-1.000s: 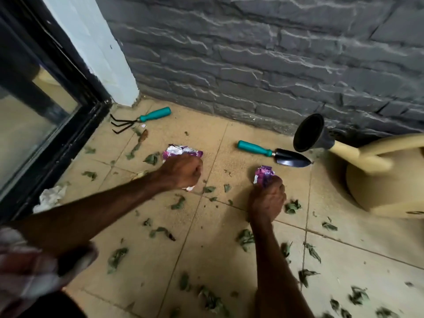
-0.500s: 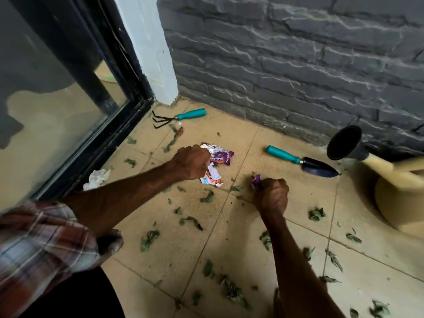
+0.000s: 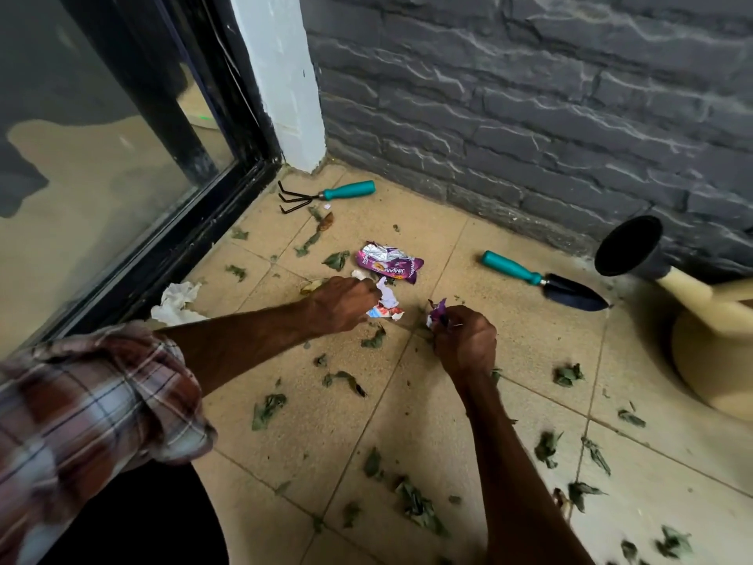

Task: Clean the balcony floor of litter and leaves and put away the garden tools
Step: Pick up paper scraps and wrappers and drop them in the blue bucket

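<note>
Head view, frame centre: left hand (image 3: 342,304) pinches a torn white scrap (image 3: 386,298) off the floor (image 3: 326,442). Right hand (image 3: 465,340) clenches a crumpled purple wrapper (image 3: 437,314), evidently gathering litter. Leaves (image 3: 267,409) lie scattered. Rake (image 3: 326,195), upper centre, and trowel (image 3: 546,281), right, lie untouched.

Beige tiled floor (image 3: 285,442) is carrying scattered green leaves (image 3: 267,409), a purple wrapper (image 3: 389,263) lying mid-floor, crumpled white paper (image 3: 175,303) lying beside the black door frame (image 3: 163,254), a teal-handled hand rake (image 3: 326,195) lying in the corner, a teal-handled trowel (image 3: 542,281) lying near the grey wall (image 3: 529,116), and a beige watering can (image 3: 713,352) standing at right.
</note>
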